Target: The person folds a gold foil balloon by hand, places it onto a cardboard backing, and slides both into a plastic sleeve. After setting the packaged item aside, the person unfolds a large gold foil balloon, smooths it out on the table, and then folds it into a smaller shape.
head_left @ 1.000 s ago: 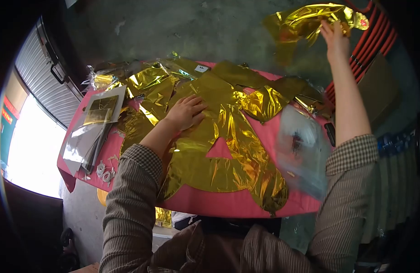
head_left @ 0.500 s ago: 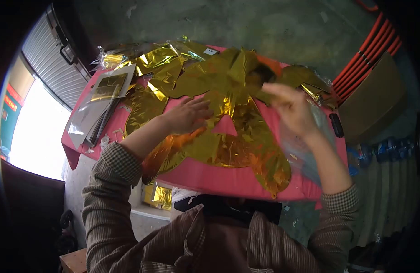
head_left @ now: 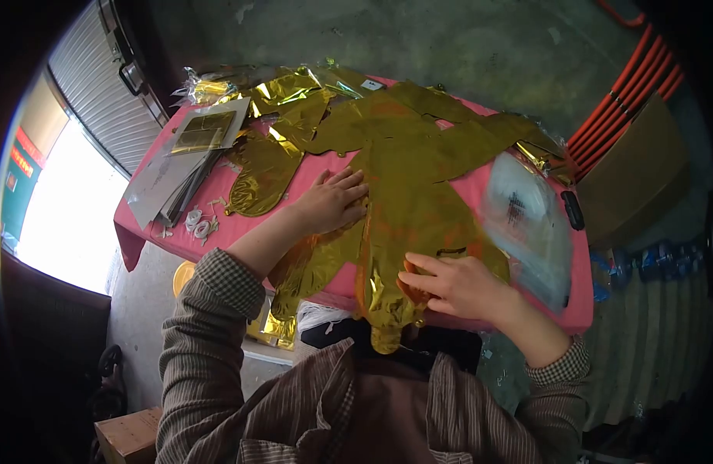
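A flat gold foil balloon point(head_left: 418, 166) lies spread over the middle of the pink-covered table point(head_left: 294, 189), with a narrow end hanging past the near edge. My left hand point(head_left: 333, 203) rests palm down along its left side, fingers stretched out. Low on the right side of the foil, my right hand point(head_left: 464, 288) lies with its fingers spread and pointing left, touching the surface. Beneath and left of this piece, more gold foil point(head_left: 267, 174) shows, including a rounded lobe.
Flat sheets in clear sleeves point(head_left: 171, 182) are stacked at left, near white ribbon rolls point(head_left: 202, 224). Clear plastic bags point(head_left: 526, 224) and a black object point(head_left: 573, 210) lie at right. A cardboard sheet point(head_left: 634, 166) and orange-red pipes point(head_left: 623, 93) stand beyond the right edge.
The gold foil has been laid over toward me, covering the pink gap in the middle. My right hand has come down and nearer; my left hand has shifted slightly right.
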The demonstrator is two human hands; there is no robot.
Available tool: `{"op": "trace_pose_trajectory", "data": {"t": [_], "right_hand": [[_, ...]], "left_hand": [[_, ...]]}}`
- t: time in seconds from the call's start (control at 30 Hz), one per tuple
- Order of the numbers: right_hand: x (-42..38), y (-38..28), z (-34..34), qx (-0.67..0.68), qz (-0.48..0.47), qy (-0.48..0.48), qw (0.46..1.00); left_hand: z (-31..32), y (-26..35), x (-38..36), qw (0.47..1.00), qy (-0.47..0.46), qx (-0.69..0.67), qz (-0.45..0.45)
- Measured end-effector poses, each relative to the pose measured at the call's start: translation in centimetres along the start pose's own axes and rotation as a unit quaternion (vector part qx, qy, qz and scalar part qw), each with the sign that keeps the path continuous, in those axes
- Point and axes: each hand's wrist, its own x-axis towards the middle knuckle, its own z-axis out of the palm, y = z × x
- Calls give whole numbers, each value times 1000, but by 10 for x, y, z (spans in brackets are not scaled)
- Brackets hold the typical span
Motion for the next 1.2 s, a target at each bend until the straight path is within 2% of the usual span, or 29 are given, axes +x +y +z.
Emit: {"op": "trace_pose_trajectory", "data": {"t": [0.03,0.07,0.13,0.17,0.2,0.27,0.33,0.4,0.43,0.47,0.53,0.63,1.2], "right_hand": [[-1,3,-3,62,11,-42,997],[0,10,-1,64,12,-42,997],[11,31,8,77,-18,15,997],[19,36,8,83,31,1,996],[27,38,13,83,31,2,996],[45,42,32,113,121,90,982],[61,46,54,116,120,88,982],[68,50,69,123,117,81,982],[68,50,74,108,126,40,985],[69,51,80,91,135,0,987],[69,51,81,94,132,-1,987],[73,47,79,90,126,-6,988],[80,32,80,71,141,2,988]], "left_hand": [[0,0,-1,1000,-3,-2,-2],[0,-1,-1,1000,-5,-2,-1],[1,-4,2,1000,9,-17,17],[1,-6,4,1000,8,-16,17],[2,-8,7,1000,9,-15,24],[2,-10,8,999,12,-12,32],[2,-10,8,995,85,-17,58],[-4,-13,7,994,97,-25,52],[-7,-14,3,992,108,-34,47],[-10,-15,-3,993,106,-37,43],[-20,-15,-16,998,19,-51,32],[-10,-18,-27,996,57,-46,59],[-5,-18,-28,996,68,-40,52]]}}
